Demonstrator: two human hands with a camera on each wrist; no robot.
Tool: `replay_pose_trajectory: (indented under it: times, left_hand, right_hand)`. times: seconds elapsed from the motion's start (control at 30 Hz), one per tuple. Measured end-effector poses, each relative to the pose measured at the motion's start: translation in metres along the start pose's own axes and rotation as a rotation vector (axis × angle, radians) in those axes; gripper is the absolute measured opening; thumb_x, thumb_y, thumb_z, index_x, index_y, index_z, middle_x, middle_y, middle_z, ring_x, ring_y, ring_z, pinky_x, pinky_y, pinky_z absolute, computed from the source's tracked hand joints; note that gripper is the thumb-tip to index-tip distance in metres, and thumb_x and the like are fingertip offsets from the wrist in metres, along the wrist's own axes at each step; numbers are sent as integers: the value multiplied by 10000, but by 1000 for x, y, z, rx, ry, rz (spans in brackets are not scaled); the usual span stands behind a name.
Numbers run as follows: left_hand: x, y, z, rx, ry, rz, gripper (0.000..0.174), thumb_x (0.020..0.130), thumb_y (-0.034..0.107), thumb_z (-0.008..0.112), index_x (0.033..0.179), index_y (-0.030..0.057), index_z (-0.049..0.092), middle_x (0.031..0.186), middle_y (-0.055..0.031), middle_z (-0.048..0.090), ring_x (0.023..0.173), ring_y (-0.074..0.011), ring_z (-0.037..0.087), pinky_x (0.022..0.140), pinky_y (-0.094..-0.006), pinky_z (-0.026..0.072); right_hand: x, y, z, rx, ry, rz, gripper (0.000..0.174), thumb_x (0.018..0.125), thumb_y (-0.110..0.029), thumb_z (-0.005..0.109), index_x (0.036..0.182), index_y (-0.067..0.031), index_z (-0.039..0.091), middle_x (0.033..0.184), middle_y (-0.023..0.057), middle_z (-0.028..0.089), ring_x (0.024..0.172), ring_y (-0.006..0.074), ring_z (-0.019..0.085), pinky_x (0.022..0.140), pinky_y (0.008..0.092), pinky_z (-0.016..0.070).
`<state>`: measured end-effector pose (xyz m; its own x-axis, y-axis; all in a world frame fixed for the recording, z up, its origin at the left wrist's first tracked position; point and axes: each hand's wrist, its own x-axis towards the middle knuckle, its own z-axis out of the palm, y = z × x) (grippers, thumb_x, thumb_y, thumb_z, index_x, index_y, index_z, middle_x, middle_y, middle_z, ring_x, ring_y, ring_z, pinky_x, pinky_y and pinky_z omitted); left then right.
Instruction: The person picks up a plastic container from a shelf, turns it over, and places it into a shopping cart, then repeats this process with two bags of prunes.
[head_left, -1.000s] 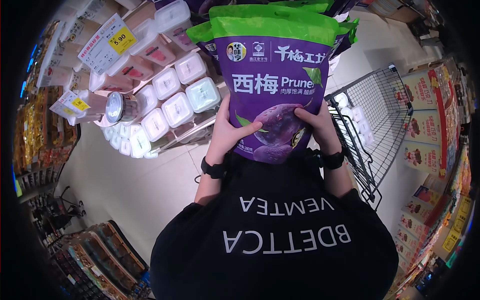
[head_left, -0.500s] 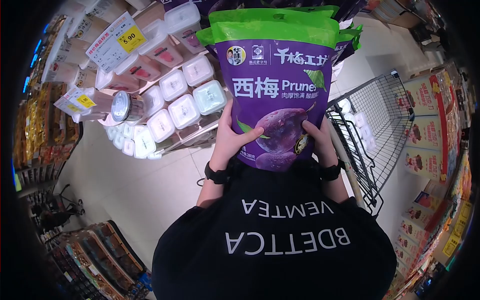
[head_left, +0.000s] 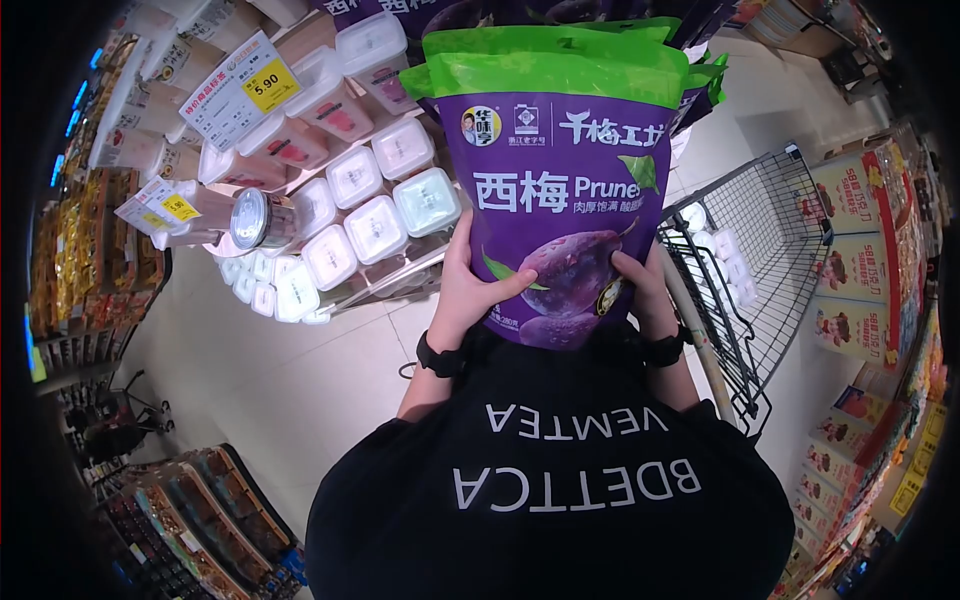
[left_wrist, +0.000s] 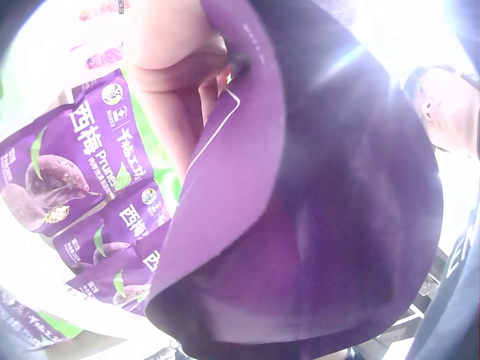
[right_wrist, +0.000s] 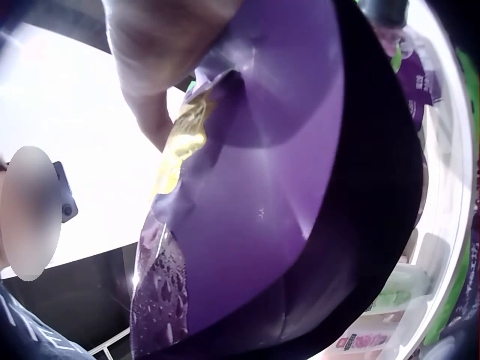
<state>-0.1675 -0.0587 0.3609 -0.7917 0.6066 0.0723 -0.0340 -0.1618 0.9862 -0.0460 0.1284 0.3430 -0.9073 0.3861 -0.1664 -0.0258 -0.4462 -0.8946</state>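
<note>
In the head view a purple prune bag [head_left: 560,215] with a green top stands upright in front of the chest, and green edges behind it show at least one more bag. The left hand [head_left: 472,290] grips its lower left side, thumb across the front. On the lower right side the right hand [head_left: 645,285] holds on the same way. Both sets of fingers are mostly hidden behind. The left wrist view shows the left hand [left_wrist: 180,75] curled round the purple bag [left_wrist: 322,187]; the right wrist view shows the right hand [right_wrist: 169,52] against the bag [right_wrist: 262,202].
Lidded plastic tubs [head_left: 375,230] and a price sign [head_left: 240,90] are on the display at left. A wire cart [head_left: 760,240] with white-lidded tubs stands at right, beside stacked boxes [head_left: 850,270]. More prune bags [left_wrist: 56,165] lie past the left hand.
Both hands and the bag have shifted slightly down and to the right in the head view. The tub display has also drifted right in that view, and the grip looks the same.
</note>
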Motion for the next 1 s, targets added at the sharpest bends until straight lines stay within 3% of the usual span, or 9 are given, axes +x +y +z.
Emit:
replay_pose_trajectory:
  times: [0.27,0.57,0.77,0.87,1.0]
  left_hand:
    - [-2,1,3,-10,-25,2,716,623,110,781,1213,-2,390,1109,-86,538,1014,-154,527,886,-290,413]
    - [-2,-1,4,38,-29,15,762,621,116,784,1241,-4,358,1139,-98,518,1044,-166,510,902,-300,404]
    - [0,-3,5,68,-16,-18,879,621,130,784,1323,11,268,1177,-119,491,1089,-188,485,930,-318,382]
    - [-1,0,6,54,-11,-10,900,653,112,758,1357,35,202,1203,-133,472,1108,-202,475,935,-323,378]
    - [4,-2,2,-7,-47,101,766,760,83,645,1367,64,178,1243,-164,442,1119,-213,472,928,-326,387]
  right_hand:
    - [-2,2,-6,28,-35,-23,560,742,-148,660,1216,0,402,1107,79,521,1001,156,503,871,292,402]
    - [-6,1,-9,176,-57,110,522,775,-100,623,1234,-20,388,1126,79,518,1022,169,510,877,300,412]
    - [-3,0,-7,213,-20,114,497,784,-106,619,1221,-17,400,1117,77,528,1005,162,523,879,297,415]
    - [-4,-2,-6,206,15,141,493,788,-116,618,1219,-17,400,1119,76,531,1001,159,527,873,294,420]
    - [-2,-12,-3,195,20,99,469,795,-122,611,1208,-14,415,1105,71,543,990,160,538,864,291,426]
